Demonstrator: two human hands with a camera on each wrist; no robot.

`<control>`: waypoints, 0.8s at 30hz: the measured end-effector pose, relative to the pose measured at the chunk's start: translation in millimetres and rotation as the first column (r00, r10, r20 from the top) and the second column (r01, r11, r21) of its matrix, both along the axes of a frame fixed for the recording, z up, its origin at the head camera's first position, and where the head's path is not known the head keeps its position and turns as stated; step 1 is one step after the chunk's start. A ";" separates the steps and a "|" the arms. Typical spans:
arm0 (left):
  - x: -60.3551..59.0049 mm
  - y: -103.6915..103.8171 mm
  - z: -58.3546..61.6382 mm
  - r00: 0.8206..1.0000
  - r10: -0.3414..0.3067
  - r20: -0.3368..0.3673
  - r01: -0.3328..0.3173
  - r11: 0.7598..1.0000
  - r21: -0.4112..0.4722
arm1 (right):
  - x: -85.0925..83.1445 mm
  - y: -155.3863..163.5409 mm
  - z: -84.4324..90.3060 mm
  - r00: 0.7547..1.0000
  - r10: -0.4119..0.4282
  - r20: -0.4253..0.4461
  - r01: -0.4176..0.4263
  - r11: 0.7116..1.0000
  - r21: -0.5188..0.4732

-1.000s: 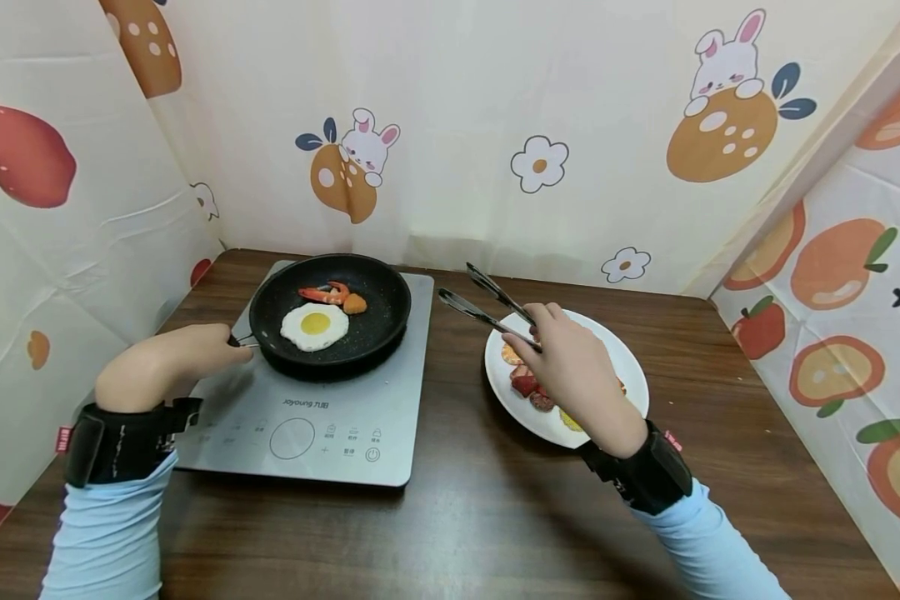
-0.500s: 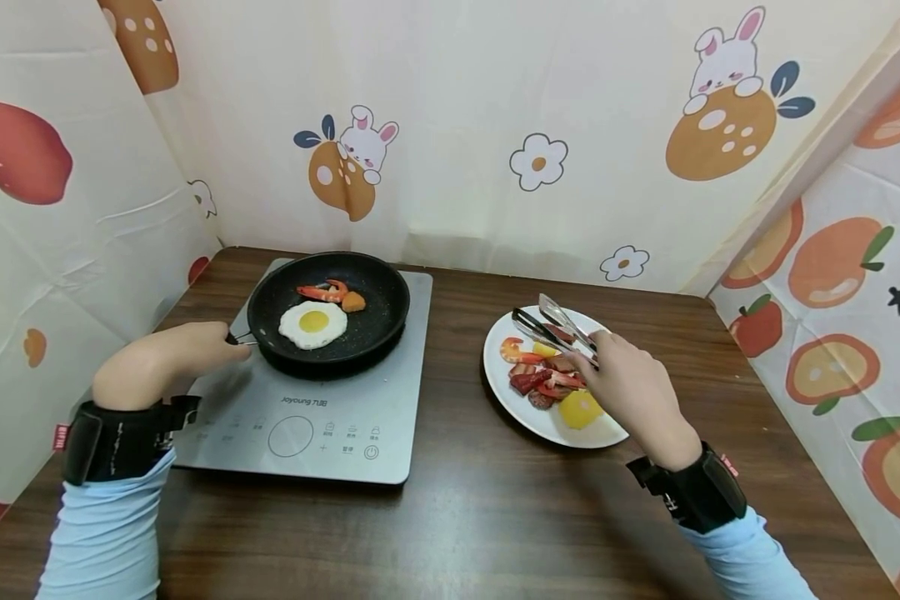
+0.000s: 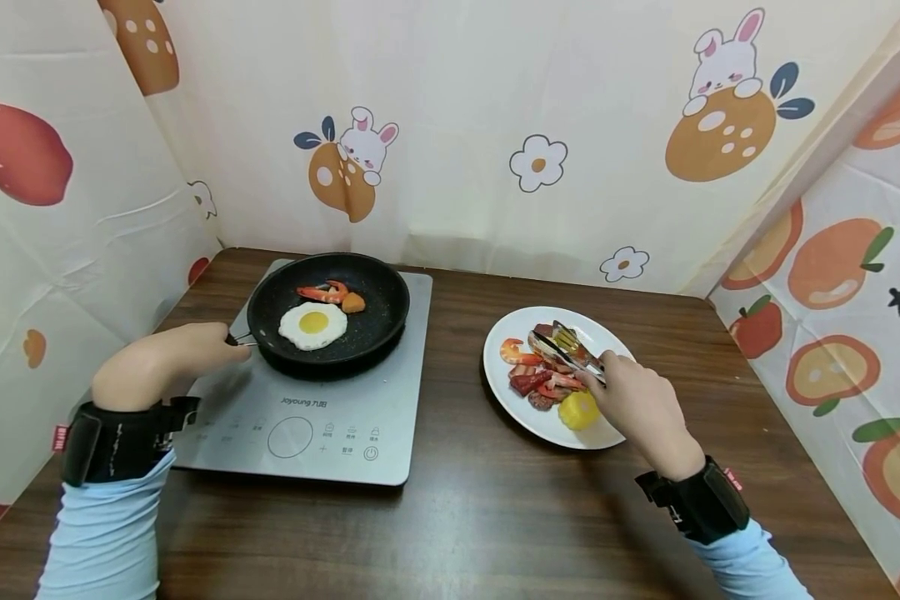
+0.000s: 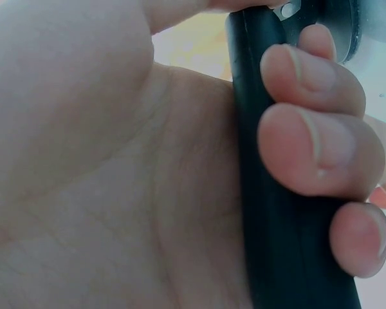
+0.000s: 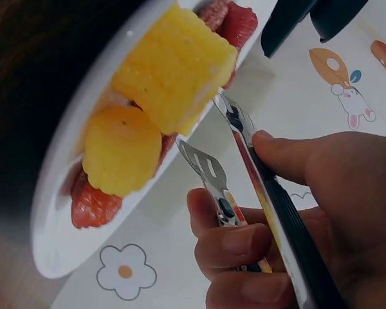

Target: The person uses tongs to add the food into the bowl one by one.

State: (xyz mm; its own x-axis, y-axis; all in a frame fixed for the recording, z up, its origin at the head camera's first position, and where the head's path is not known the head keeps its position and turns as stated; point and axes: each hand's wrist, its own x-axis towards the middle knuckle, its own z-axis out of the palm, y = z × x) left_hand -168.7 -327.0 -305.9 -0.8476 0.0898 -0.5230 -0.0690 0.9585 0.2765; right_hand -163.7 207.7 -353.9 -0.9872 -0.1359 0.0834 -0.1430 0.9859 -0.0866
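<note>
My left hand (image 3: 187,354) grips the black handle (image 4: 296,238) of a frying pan (image 3: 371,329), fingers curled round it in the left wrist view. In the pan lie a fried egg (image 3: 312,326), a shrimp (image 3: 322,292) and a small orange chunk (image 3: 353,302). My right hand (image 3: 640,402) holds metal tongs (image 5: 260,170) between thumb and fingers. Their tips are low over the food on a white plate (image 3: 499,403), close to yellow corn pieces (image 5: 175,71) in the right wrist view. Another shrimp (image 3: 516,352) and reddish meat pieces (image 3: 528,382) lie beside the tips.
The pan sits on a silver induction cooker (image 3: 270,450) at the left of the brown wooden table (image 3: 487,517). Printed curtains (image 3: 465,100) stand behind the table and along both sides.
My right hand has moved right and down, bringing the tongs from left of the plate onto its food; their tips have drawn closer together. My left hand and the pan have stayed put.
</note>
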 end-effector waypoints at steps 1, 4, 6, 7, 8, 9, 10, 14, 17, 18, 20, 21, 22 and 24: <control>-0.1 0.0 0.0 1.000 0.002 0.005 -0.002 1.000 0.000 | -0.3 -0.3 -1.4 1.000 -0.001 0.006 0.001 1.000 0.001; -1.1 0.1 -0.7 1.000 0.000 0.011 0.000 1.000 0.000 | -1.0 -1.2 -4.7 1.000 -0.006 0.014 0.006 1.000 0.000; -1.7 0.1 -1.1 1.000 -0.006 0.004 0.006 1.000 -0.008 | -1.1 -1.8 -6.0 1.000 -0.010 0.007 0.010 1.000 0.003; -1.9 0.1 -1.2 1.000 -0.008 0.000 0.008 1.000 -0.011 | -1.1 -2.0 -6.5 1.000 -0.009 0.000 0.009 1.000 0.007; -2.0 -0.1 -1.4 1.000 -0.011 -0.003 0.011 1.000 -0.013 | -1.1 -2.3 -6.8 1.000 -0.009 -0.006 0.009 1.000 0.010; -1.7 -0.4 -1.3 1.000 -0.012 -0.007 0.012 1.000 -0.016 | -1.2 -2.6 -7.1 1.000 -0.009 -0.011 0.009 1.000 0.013; -1.6 -0.5 -1.3 1.000 -0.012 -0.009 0.012 1.000 -0.016 | -1.2 -3.0 -7.3 1.000 -0.008 -0.015 0.009 1.000 0.015; -0.6 -0.3 -1.3 1.000 -0.021 -0.017 0.021 1.000 -0.009 | -1.7 -4.3 -7.5 1.000 -0.020 -0.009 0.020 1.000 0.022; -0.1 0.0 -1.5 0.999 -0.027 -0.022 0.027 1.000 -0.006 | -2.4 -4.8 -7.9 0.999 -0.031 0.007 0.031 0.999 0.027; -0.1 -0.1 -1.6 0.999 -0.027 -0.022 0.027 1.000 -0.006 | -2.6 -4.8 -8.0 0.999 -0.033 0.011 0.033 0.999 0.028; -0.1 -0.2 -1.7 1.000 -0.024 -0.020 0.024 1.000 -0.007 | -3.0 -4.5 -8.1 0.999 -0.032 0.009 0.032 0.999 0.032; -0.2 -0.3 -1.7 1.000 -0.023 -0.018 0.023 1.000 -0.004 | -3.0 -4.4 -8.3 1.000 -0.029 0.004 0.029 0.999 0.034; -0.2 -0.3 -1.7 1.000 -0.022 -0.017 0.022 1.000 -0.002 | -3.0 -4.2 -8.5 1.000 -0.027 -0.001 0.027 0.999 0.035; -0.2 -0.4 -1.5 1.000 -0.022 -0.017 0.022 1.000 -0.002 | -2.9 -4.0 -8.7 1.000 -0.024 -0.012 0.024 0.999 0.028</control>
State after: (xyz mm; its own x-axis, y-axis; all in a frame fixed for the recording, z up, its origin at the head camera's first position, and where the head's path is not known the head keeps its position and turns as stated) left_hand -168.9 -327.4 -307.4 -0.8539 0.1077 -0.5091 -0.0432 0.9603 0.2756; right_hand -166.6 203.7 -362.6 -0.9892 -0.1144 0.0912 -0.1199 0.9911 -0.0572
